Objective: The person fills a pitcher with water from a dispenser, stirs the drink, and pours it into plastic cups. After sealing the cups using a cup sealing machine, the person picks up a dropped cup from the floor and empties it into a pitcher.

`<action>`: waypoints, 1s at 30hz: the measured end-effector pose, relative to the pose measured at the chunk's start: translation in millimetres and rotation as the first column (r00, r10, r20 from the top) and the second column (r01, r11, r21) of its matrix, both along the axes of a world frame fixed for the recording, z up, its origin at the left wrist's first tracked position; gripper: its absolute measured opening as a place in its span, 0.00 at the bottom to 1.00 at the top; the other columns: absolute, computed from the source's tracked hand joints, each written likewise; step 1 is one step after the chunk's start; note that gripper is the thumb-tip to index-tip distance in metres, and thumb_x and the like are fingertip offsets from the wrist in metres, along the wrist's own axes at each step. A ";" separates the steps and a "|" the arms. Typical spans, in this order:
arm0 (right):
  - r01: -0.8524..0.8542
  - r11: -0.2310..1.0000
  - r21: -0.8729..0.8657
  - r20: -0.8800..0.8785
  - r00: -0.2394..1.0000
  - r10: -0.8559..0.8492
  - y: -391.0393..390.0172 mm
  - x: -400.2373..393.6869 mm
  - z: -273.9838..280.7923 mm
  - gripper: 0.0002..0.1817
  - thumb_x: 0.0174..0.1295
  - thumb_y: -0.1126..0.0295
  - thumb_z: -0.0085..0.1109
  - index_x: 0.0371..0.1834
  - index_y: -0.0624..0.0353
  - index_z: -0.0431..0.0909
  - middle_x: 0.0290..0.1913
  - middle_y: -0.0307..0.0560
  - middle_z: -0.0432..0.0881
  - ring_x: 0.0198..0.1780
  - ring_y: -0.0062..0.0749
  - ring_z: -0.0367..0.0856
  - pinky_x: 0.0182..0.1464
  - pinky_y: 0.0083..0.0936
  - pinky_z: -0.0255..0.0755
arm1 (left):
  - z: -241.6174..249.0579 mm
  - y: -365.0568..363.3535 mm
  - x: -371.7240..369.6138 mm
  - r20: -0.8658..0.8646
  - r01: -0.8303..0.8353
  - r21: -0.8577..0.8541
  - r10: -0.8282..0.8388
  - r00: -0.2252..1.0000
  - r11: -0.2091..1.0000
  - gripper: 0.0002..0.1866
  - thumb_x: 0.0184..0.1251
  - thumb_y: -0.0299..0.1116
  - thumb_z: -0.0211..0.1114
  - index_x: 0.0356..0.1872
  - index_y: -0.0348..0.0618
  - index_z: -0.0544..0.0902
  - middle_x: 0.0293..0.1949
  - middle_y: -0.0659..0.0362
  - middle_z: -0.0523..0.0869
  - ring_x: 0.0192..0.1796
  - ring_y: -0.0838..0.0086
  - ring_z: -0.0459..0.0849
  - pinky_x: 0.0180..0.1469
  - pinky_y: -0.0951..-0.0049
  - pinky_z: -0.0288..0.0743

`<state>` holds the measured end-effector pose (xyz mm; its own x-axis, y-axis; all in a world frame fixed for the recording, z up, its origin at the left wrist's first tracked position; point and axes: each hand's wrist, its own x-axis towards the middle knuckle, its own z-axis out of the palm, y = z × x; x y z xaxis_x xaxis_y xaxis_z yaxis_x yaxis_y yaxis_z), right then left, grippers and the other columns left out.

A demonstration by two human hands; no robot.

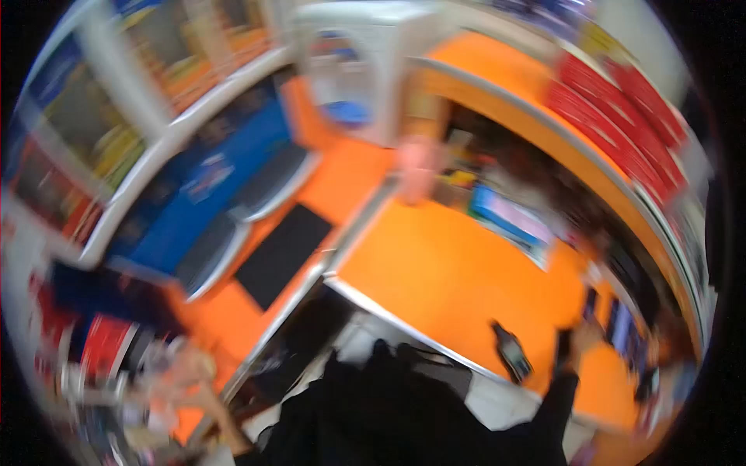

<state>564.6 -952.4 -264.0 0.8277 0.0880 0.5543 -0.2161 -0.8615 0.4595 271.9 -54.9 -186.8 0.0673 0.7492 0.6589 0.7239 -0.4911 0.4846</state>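
Motion blur softens the whole head view. My right hand [586,339] is over the right part of the orange counter [420,256], its fingers against a dark, phone-like slab [563,347] that it seems to grip. A black handheld device with a small screen [511,353] lies on the counter just left of it. My left hand [189,377] is at the lower left, by the orange side counter and a cluster of blurred goods; smearing hides its fingers and anything in them.
A black mat [284,255] and two grey-topped pieces [272,182] lie along the side counter. A white plastic stool [373,62] stands at the back. Red boxes [614,116] fill the upper right shelf. Phone-like items [622,326] line the right side.
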 end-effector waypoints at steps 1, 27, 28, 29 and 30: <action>-0.018 0.995 0.099 0.025 1.000 0.016 4.4 5.0 0.6 0.14 0.66 0.63 0.54 0.42 0.63 0.82 0.47 0.61 0.84 0.48 0.57 0.81 0.54 0.46 0.76 | 5.7 -6.5 -10.8 0.013 -0.045 -0.007 0.045 0.999 0.999 0.70 0.43 0.44 0.85 0.77 0.35 0.38 0.77 0.41 0.47 0.78 0.48 0.50 0.79 0.51 0.43; -0.870 0.121 0.477 0.537 0.398 0.744 626.8 221.9 320.6 0.24 0.55 0.72 0.66 0.57 0.58 0.76 0.56 0.55 0.74 0.60 0.51 0.71 0.64 0.44 0.64 | 34.9 -0.4 27.9 0.370 0.445 -0.088 -0.386 0.845 0.891 0.58 0.37 0.38 0.85 0.72 0.39 0.59 0.66 0.45 0.71 0.65 0.56 0.75 0.68 0.57 0.69; -0.877 0.200 0.437 0.473 0.414 0.778 640.4 239.1 330.2 0.27 0.54 0.69 0.68 0.60 0.57 0.75 0.58 0.56 0.73 0.60 0.53 0.71 0.64 0.45 0.64 | 72.2 -11.3 63.6 0.477 0.556 -0.148 -0.433 0.765 0.818 0.58 0.36 0.38 0.85 0.72 0.39 0.60 0.66 0.45 0.71 0.65 0.56 0.75 0.68 0.57 0.69; -0.876 0.215 0.432 0.448 0.415 0.791 653.8 258.6 336.5 0.29 0.53 0.66 0.69 0.61 0.57 0.74 0.58 0.56 0.73 0.60 0.54 0.71 0.64 0.45 0.64 | 94.4 -14.3 88.6 0.578 0.659 -0.191 -0.460 0.674 0.727 0.58 0.35 0.37 0.86 0.71 0.39 0.60 0.66 0.46 0.71 0.65 0.57 0.75 0.69 0.57 0.68; -0.876 0.227 0.425 0.430 0.416 0.801 666.1 281.1 341.5 0.32 0.52 0.64 0.70 0.62 0.57 0.73 0.59 0.56 0.73 0.60 0.55 0.71 0.64 0.46 0.65 | 87.4 2.2 103.3 0.451 0.751 -0.310 -0.606 0.655 0.583 0.59 0.34 0.38 0.86 0.71 0.38 0.60 0.65 0.46 0.72 0.65 0.57 0.75 0.68 0.57 0.69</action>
